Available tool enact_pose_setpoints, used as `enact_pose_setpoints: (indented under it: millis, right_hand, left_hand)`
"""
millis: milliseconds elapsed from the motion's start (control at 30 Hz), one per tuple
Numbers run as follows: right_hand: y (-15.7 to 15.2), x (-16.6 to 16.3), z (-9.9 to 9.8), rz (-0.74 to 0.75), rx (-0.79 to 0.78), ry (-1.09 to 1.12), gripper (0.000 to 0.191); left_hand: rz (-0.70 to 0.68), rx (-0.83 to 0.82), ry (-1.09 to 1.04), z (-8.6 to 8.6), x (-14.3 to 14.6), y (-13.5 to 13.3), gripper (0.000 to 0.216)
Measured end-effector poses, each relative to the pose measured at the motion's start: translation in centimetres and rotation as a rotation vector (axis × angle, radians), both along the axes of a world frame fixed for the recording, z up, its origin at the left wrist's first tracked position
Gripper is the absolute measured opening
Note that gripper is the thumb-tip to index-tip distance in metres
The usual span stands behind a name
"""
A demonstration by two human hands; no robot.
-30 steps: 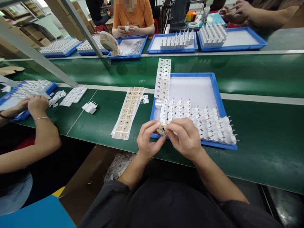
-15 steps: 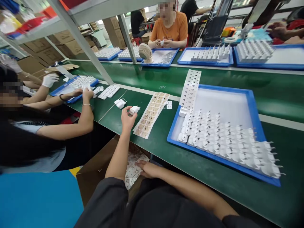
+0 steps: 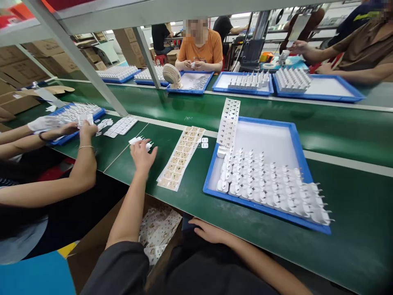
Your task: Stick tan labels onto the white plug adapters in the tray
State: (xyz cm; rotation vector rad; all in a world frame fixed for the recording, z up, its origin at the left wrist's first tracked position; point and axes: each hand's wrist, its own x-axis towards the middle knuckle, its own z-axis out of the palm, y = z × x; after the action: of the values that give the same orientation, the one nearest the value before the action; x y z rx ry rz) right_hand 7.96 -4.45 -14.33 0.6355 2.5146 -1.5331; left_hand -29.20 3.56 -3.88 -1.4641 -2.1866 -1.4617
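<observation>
My left hand is over a small group of white plug chargers on the green bench, thumb spread away from the fingers. Its fingertips touch or hover just above the chargers; I cannot tell which. To the right of this hand lies a tan sticker sheet with small printed labels. My right hand rests below the bench edge near my lap, fingers stretched out and holding nothing. Right of the sticker sheet, a blue-rimmed tray holds rows of white chargers, pins up.
A white label strip overlaps the tray's left corner. Two small white pieces lie beside the sticker sheet. A co-worker's hands work at the left, near flat white parts. A slanted metal post stands ahead. Below is a cardboard box with sheets.
My left hand has moved left from beside the sticker sheet to the chargers and its fingers have spread; the charger it held is no longer in its grip. The view has shifted.
</observation>
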Motion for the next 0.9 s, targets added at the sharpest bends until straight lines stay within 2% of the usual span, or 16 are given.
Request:
enact_pose_setpoints:
  millis: [100,200,333,467,567,667,800,900]
  right_hand:
    - [0.1,3.5,0.5,-0.075,-0.015,-0.039,0.049]
    - [0.0,6.5,1.1,-0.142,-0.007,-0.070,0.050]
    - [-0.5,9.8,1.8,-0.287,0.024,-0.147,0.052]
    - [-1.4,12.3,2.1,-0.404,-0.006,-0.176,0.047]
    - [-2.0,14.0,2.4,-0.453,-0.006,-0.167,0.044]
    - [-2.2,15.6,3.7,-0.467,-0.008,-0.134,0.045]
    - [-2.2,18.0,8.2,-0.363,-0.043,-0.156,0.043]
    - [-1.5,20.6,12.4,-0.268,-0.063,-0.129,0.040]
  left_hand:
    - [-0.238,-0.164,0.030,0.7,5.7,3.2,0.033]
    - [-0.422,-0.343,0.015,1.5,11.8,7.7,0.031]
    - [-0.464,-0.552,-0.050,2.4,17.3,14.4,0.034]
    - [-0.454,-0.687,-0.084,2.4,19.1,18.2,0.027]
    - [-0.417,-0.685,-0.068,2.7,18.8,18.5,0.019]
    - [-0.392,-0.615,-0.023,4.6,17.8,17.5,0.014]
    - [-0.368,-0.446,0.086,8.3,17.0,15.0,0.021]
    - [-0.471,-0.146,0.352,9.7,17.7,12.1,0.024]
